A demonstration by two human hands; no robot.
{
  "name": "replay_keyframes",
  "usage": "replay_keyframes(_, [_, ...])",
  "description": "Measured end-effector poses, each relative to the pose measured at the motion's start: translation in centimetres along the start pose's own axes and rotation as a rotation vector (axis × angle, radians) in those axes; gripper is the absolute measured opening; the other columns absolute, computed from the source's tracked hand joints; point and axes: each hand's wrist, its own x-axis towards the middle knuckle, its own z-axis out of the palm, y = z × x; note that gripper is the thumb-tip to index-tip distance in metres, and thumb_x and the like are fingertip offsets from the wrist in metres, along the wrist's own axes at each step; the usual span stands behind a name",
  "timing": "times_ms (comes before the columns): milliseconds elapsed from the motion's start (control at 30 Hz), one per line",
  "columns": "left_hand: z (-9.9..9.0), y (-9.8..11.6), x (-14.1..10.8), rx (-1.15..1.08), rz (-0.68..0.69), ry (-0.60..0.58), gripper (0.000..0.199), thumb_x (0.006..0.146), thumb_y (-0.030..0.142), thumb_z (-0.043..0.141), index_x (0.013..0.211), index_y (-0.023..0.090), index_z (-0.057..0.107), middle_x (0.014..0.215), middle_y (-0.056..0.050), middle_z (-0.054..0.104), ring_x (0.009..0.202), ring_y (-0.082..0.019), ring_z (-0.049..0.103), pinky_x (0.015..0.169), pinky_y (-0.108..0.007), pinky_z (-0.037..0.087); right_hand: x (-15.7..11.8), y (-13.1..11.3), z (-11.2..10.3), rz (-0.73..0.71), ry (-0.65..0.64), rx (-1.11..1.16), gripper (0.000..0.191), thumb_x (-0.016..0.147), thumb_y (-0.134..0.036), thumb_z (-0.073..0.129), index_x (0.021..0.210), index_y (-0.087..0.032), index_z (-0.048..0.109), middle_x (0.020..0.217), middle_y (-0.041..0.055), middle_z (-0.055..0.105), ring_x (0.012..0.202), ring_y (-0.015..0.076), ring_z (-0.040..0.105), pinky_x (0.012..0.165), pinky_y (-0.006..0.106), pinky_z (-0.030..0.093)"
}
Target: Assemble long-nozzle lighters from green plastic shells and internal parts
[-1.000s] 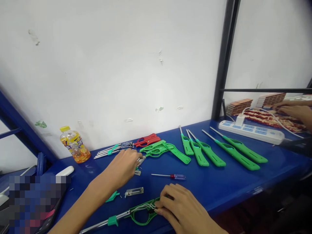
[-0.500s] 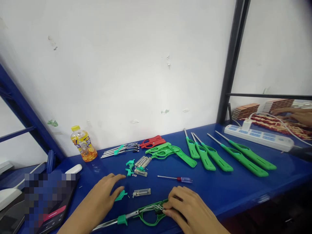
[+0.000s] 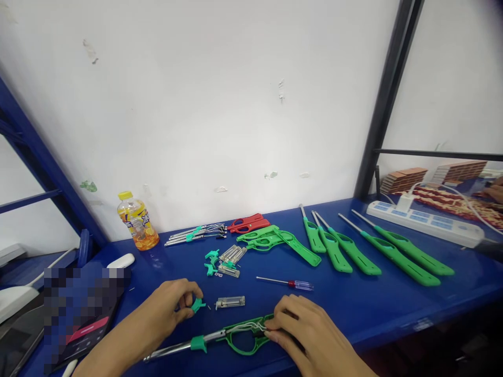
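My left hand (image 3: pixel 178 301) is closed, its thumb and fingertips pinching a small teal plastic trigger (image 3: pixel 198 305) just above the blue table. My right hand (image 3: pixel 304 332) grips the handle end of an opened green lighter shell (image 3: pixel 241 350), fingertips pressing at the white wires (image 3: pixel 245 325) inside it. A metal lighter tube (image 3: pixel 168 351) with a teal collar (image 3: pixel 198 343) extends left from that shell, passing below my left hand. Between the hands lies a clear fuel tank (image 3: pixel 231 302). My right fingers hide part of the shell's handle.
Behind are more teal triggers (image 3: pixel 210 268), clear tanks (image 3: pixel 232 254), metal tubes (image 3: pixel 188 238), red shells (image 3: pixel 248 223) and green shells (image 3: pixel 298 248). A screwdriver (image 3: pixel 301 285) lies mid-table. Several assembled lighters (image 3: pixel 334 254) and a power strip (image 3: pixel 426 222) are right; a drink bottle (image 3: pixel 137 222) stands left.
My left hand has closed on the teal trigger, which lay on the table by its fingers before. My right hand stays on the green shell. The view has shifted slightly.
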Motion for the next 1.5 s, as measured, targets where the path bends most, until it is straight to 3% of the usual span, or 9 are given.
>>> replay_keyframes(200, [-0.7,-1.1,0.4,-0.045,0.015,0.005,0.033,0.099,0.032,0.048,0.115,0.027,0.076,0.09,-0.003,0.075,0.085,-0.024,0.07,0.078,-0.03,0.054,0.0,-0.2,-0.1,-0.001,0.006,-0.004,0.014,0.108,-0.018,0.061,0.109,-0.028,0.071,0.107,-0.0012,0.071,0.094,0.0201,0.065,0.086,0.033,0.048])
replay_keyframes(400, [-1.5,-1.8,0.5,-0.093,0.086,-0.02,0.035,0.11,0.036,0.037,0.13,0.03,0.064,0.092,0.0,0.069,0.073,-0.019,0.064,0.075,-0.028,0.052,-0.1,-0.3,-0.1,-0.003,0.025,-0.012,0.012,0.108,-0.019,0.062,0.106,-0.028,0.071,0.105,-0.0019,0.071,0.091,0.0193,0.064,0.083,0.032,0.046])
replay_keyframes(533, [-1.7,-0.1,0.5,-0.083,0.225,0.079,0.033,0.11,0.034,0.039,0.113,0.03,0.072,0.095,0.0,0.068,0.081,-0.019,0.065,0.08,-0.029,0.051,-0.2,-0.2,0.1,-0.026,0.034,-0.016,0.013,0.108,-0.018,0.062,0.107,-0.028,0.071,0.106,-0.0021,0.071,0.093,0.0196,0.065,0.085,0.032,0.046])
replay_keyframes(700, [-1.6,2.5,0.8,-0.087,0.258,0.118,0.018,0.104,0.031,0.054,0.104,0.029,0.073,0.099,0.0,0.068,0.081,-0.019,0.064,0.076,-0.029,0.048,-0.2,0.0,0.2,-0.044,0.06,-0.016,0.013,0.107,-0.018,0.063,0.108,-0.028,0.071,0.104,-0.0025,0.071,0.092,0.0188,0.066,0.084,0.031,0.046])
replay_keyframes(867, [-1.5,3.1,0.5,-0.092,0.339,0.129,0.031,0.106,0.018,0.037,0.088,0.026,0.062,0.086,0.002,0.067,0.078,-0.017,0.062,0.073,-0.027,0.043,0.0,0.0,0.3,-0.062,0.068,-0.017,0.012,0.107,-0.019,0.063,0.107,-0.028,0.071,0.104,-0.003,0.072,0.092,0.0186,0.066,0.083,0.031,0.045])
replay_keyframes(1000, [-1.3,3.5,0.3,-0.082,0.326,0.182,0.02,0.106,0.019,0.037,0.104,0.027,0.055,0.08,0.004,0.067,0.072,-0.017,0.063,0.07,-0.027,0.043,0.0,0.1,0.3,-0.069,0.067,-0.031,0.013,0.109,-0.02,0.06,0.108,-0.029,0.07,0.104,-0.0027,0.071,0.092,0.0189,0.066,0.083,0.031,0.045])
replay_keyframes(1133, [-1.3,4.1,0.5,-0.077,0.36,0.298,0.023,0.109,0.025,0.035,0.127,0.026,0.05,0.066,0.009,0.066,0.059,-0.017,0.062,0.063,-0.027,0.041,-0.1,0.1,0.3,-0.082,0.061,-0.042,0.014,0.11,-0.02,0.058,0.109,-0.029,0.07,0.104,-0.0028,0.071,0.091,0.0186,0.066,0.083,0.031,0.045])
replay_keyframes(1333, [-1.5,5.4,0.7,-0.13,0.427,0.267,0.016,0.108,0.028,0.049,0.108,0.029,0.066,0.087,0.005,0.079,0.073,-0.016,0.073,0.069,-0.024,0.05,-0.1,0.4,0.7,-0.107,0.093,-0.072,0.013,0.107,-0.019,0.063,0.108,-0.029,0.07,0.103,-0.0032,0.072,0.09,0.0187,0.067,0.084,0.031,0.046])
replay_keyframes(1500, [-1.4,5.5,0.9,-0.018,0.544,0.399,0.02,0.105,0.022,0.054,0.103,0.029,0.073,0.096,0.001,0.077,0.086,-0.017,0.073,0.076,-0.025,0.055,-0.1,0.9,1.0,-0.148,0.135,-0.123,0.016,0.102,-0.015,0.071,0.109,-0.03,0.069,0.102,-0.0045,0.072,0.089,0.0182,0.068,0.084,0.03,0.047])
